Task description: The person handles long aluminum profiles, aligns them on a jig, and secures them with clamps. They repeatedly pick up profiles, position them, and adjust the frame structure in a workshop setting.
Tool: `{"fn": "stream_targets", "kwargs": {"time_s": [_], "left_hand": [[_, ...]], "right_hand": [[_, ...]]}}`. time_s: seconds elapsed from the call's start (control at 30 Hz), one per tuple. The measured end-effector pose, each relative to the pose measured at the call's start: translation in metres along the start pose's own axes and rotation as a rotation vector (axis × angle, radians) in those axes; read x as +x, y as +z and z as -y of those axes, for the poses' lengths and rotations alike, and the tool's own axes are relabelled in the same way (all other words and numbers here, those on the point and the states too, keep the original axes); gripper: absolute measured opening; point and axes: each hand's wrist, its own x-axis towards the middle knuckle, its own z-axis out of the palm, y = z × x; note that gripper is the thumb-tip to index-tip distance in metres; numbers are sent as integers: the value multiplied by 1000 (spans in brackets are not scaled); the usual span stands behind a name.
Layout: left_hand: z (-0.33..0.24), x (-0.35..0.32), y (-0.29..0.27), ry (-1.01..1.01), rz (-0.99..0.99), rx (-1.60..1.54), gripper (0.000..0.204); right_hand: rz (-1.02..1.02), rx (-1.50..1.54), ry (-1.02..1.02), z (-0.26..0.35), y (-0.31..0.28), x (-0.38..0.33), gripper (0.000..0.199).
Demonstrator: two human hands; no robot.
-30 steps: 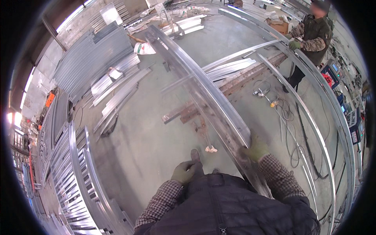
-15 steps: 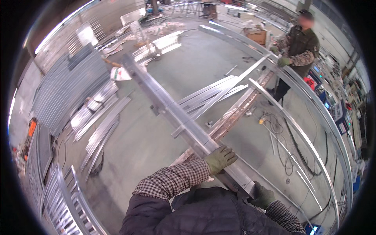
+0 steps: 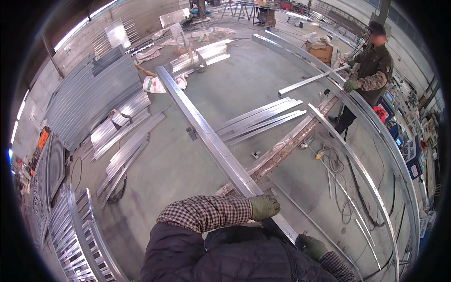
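Observation:
A long, silvery square-section metal beam (image 3: 211, 142) runs from near my body out to the far left. My left hand (image 3: 264, 207), in a green glove, lies across the beam near its close end with the fingers closed over its edge. At the beam's near end, my gloved right hand (image 3: 312, 247) wraps round the tip; its lower fingers are partly hidden. The beam crosses over a worn, reddish-brown rail (image 3: 293, 145). A small dark bracket (image 3: 190, 133) sits beside the beam's left side.
To the right a co-worker (image 3: 373, 61) in green gloves handles a shorter metal bar (image 3: 312, 81) at long curved-looking rails (image 3: 376, 124). Loose metal strips (image 3: 260, 120) lie on the floor beyond the beam. Stacked profiles (image 3: 124, 164) and ladder-like frames (image 3: 77, 235) are on the left; cables (image 3: 336, 164) lie right.
The beam has rolled or shifted slightly, and my left hand has gone from spread on top to closed over its edge. The co-worker's shorter bar has drawn away from my beam toward the co-worker.

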Motion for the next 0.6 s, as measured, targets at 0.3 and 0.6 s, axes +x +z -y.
{"fn": "stream_targets", "kwargs": {"time_s": [0.3, 0.6], "left_hand": [[8, 26, -46, -131, 371, -236, 69], [45, -33, -61, -319, 105, -227, 69]], "right_hand": [[-134, 24, 8, 12, 3, 4, 77], [-228, -31, 173, 36, 15, -1, 60]]}}
